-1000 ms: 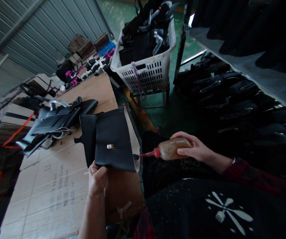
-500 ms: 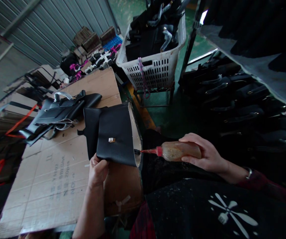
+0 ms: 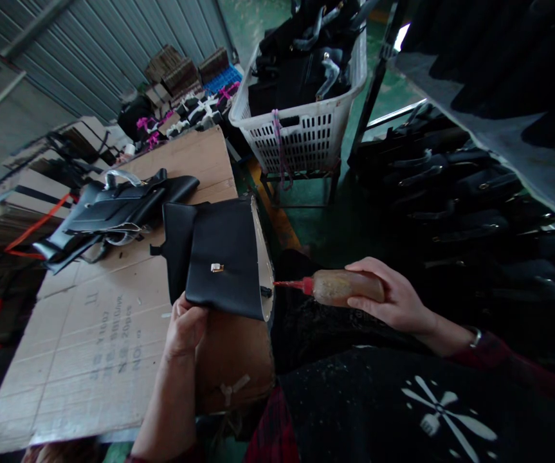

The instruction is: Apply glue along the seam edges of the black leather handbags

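A black leather bag panel (image 3: 224, 257) with a small metal clasp (image 3: 217, 267) lies on the cardboard sheet (image 3: 79, 334). My left hand (image 3: 186, 326) pinches its near edge between thumb and fingers. In my right hand (image 3: 397, 299) is a squeeze bottle (image 3: 347, 287) of brownish stuff with a red nozzle (image 3: 294, 284), held on its side. The nozzle tip points left at the bag's open right side, where a pale lining (image 3: 263, 270) and a small black piece (image 3: 266, 292) show. Whether the tip touches the edge I cannot tell.
Another black bag (image 3: 118, 209) with a wrapped handle lies farther back on the cardboard. A white plastic basket (image 3: 301, 135) full of black bags stands on a metal stand beyond. Shelves of dark bags (image 3: 465, 186) are on the right, stacked panels (image 3: 2, 235) on the left.
The bottle's nozzle has moved slightly up along the bag's open edge, away from the small black piece. My left hand keeps its pinch. The whole view has shifted a little.
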A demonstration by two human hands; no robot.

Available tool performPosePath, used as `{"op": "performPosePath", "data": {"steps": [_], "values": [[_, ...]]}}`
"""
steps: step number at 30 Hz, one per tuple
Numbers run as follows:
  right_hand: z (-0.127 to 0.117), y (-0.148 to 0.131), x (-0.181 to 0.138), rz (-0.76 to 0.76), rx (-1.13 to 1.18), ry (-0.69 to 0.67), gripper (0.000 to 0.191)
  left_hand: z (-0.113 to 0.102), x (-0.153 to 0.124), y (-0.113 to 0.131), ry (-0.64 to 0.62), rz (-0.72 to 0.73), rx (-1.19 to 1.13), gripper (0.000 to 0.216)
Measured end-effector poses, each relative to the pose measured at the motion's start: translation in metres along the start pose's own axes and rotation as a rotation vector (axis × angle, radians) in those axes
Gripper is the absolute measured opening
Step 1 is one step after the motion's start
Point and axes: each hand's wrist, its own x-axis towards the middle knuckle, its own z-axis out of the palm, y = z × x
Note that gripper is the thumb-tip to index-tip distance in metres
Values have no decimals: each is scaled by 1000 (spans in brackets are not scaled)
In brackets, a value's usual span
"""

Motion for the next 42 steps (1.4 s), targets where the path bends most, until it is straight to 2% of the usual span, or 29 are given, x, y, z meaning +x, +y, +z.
{"op": "performPosePath", "data": {"steps": [6, 10, 18, 23, 26, 33, 39, 42], "values": [[7, 2, -4, 194, 214, -75, 38, 2, -1, 0, 5, 5, -7, 18], [4, 0, -9, 285, 326, -76, 41, 2, -2, 1, 4, 3, -14, 18], [5, -5, -6, 191, 219, -138, 38, 3, -3, 1, 5, 0, -9, 19], [5, -9, -9, 234, 274, -251, 38, 2, -3, 1, 9, -4, 12, 18], [5, -10, -10, 263, 306, -275, 38, -1, -3, 0, 1, -11, 6, 19], [0, -4, -8, 176, 166, -94, 34, -2, -2, -2, -19, -6, -9, 19], [4, -3, -11, 148, 240, -172, 36, -2, -2, -1, -16, -4, 0, 19], [6, -3, -10, 178, 234, -117, 36, -1, -2, 1, -18, -10, -3, 18]]}}
